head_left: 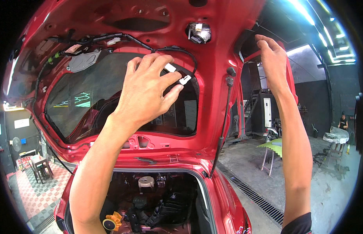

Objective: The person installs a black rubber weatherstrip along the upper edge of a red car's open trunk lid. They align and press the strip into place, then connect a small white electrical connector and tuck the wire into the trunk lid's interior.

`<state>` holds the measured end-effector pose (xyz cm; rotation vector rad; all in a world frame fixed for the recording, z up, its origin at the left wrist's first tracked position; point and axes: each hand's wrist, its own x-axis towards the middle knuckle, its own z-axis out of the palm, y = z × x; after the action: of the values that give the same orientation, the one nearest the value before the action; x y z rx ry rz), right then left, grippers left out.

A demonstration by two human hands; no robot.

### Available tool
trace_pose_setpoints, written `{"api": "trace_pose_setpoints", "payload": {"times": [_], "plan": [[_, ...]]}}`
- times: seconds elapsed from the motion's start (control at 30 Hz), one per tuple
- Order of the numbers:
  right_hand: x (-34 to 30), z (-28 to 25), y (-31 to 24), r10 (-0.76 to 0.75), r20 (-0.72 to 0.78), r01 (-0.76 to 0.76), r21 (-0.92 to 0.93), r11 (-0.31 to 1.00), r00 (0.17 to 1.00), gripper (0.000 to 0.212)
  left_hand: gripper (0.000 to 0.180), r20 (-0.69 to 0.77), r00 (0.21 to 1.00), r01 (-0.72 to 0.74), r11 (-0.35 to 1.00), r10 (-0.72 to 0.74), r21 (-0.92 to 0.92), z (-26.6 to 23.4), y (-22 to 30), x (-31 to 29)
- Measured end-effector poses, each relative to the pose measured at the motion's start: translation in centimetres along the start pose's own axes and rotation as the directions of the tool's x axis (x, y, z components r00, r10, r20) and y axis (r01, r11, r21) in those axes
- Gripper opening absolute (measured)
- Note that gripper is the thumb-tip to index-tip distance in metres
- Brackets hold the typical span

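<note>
A slim white plastic connector (185, 80) is held between the thumb and index fingertip of the left hand (144, 85), whose other fingers are bent and spread. The connector is placed in front of the dark window glass (99, 78), near its right edge, inside the raised glossy red metal tailgate (212, 97). A second small white rectangular piece (170, 67) is seen just beside the left hand's fingers; whether it is touched cannot be told.

The right hand (273, 62) is lifted beside the tailgate's right edge, with its fingers bent; whether anything is grasped by it cannot be told.

A black sheathed wiring harness (107, 36) is strung along the tailgate's raised edge and is bent down toward the connector. A silvery round fitting (200, 33) is seated in an opening near the raised right corner, and a flat grey metal plate (83, 61) is fixed left of the glass. The tailgate's right side is met by a thin black strut (224, 117).

Below, a small beige stool-shaped object (146, 181) is seen in the dark open boot (150, 170). A yellow-orange object with a black disc (112, 221) is partly covered by the left forearm.
</note>
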<state>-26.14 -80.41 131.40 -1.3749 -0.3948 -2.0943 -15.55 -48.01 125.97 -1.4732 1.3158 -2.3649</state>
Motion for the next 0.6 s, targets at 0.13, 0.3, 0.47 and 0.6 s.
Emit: {"api": "trace_pose_setpoints", "payload": {"times": [0.13, 0.3, 0.47, 0.6], "plan": [[-0.1, -0.4, 0.0, -0.080, 0.022, 0.081, -0.063, 0.995, 0.997, 0.043, 0.025, -0.033, 0.999, 0.000, 1.000, 0.000, 0.008, 0.7, 0.2, -0.2], [-0.9, -0.8, -0.6, -0.106, 0.067, 0.113, -0.118, 0.987, 0.992, 0.048, 0.027, -0.010, 1.000, 0.023, 1.000, -0.023, 0.012, 0.5, 0.6, -0.1], [-0.7, -0.3, 1.3, -0.041, 0.084, 0.046, -0.054, 0.997, 0.996, 0.041, 0.027, 0.009, 1.000, 0.012, 0.998, -0.012, 0.060, 0.5, 0.8, -0.3], [0.6, -0.7, 2.1, -0.154, 0.103, 0.171, -0.184, 0.968, 0.983, 0.036, 0.027, 0.072, 0.997, -0.009, 0.998, 0.004, 0.067, 0.4, 1.0, -0.1]]}}
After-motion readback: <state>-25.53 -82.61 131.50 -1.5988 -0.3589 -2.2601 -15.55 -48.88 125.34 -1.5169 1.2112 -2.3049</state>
